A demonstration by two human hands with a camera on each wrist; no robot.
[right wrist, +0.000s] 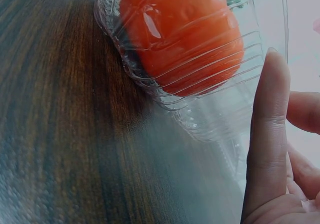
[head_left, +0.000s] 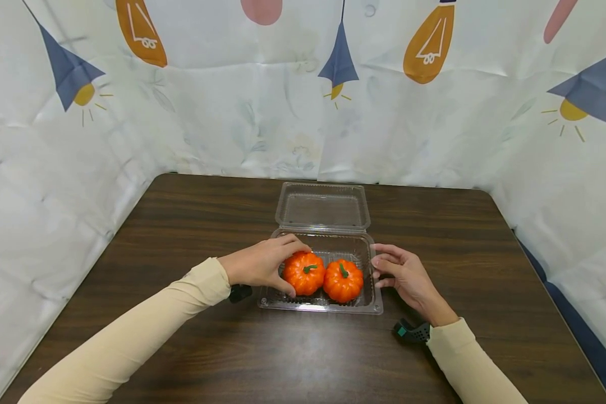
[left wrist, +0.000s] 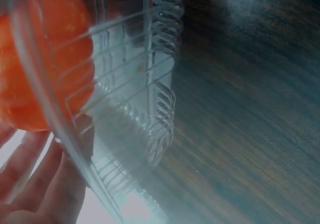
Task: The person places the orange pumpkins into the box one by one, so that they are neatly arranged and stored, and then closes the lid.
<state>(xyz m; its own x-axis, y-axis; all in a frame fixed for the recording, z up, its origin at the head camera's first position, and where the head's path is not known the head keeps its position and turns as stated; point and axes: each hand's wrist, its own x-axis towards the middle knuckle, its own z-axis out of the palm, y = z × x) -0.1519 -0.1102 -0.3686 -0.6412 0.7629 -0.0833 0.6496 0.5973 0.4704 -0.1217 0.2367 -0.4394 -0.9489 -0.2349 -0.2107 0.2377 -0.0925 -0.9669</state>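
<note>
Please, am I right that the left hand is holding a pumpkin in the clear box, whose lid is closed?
Not quite: the head view shows the lid open, folded back beyond the clear box. The left hand is indeed holding a pumpkin in it.

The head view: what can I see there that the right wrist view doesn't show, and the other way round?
Only the head view: the beige sleeves and the blue lamp drawings.

Only the right wrist view: a close side look through the container's ribbed wall at an orange pumpkin.

Both: the right hand, the clear container, orange pumpkin and dark table.
</note>
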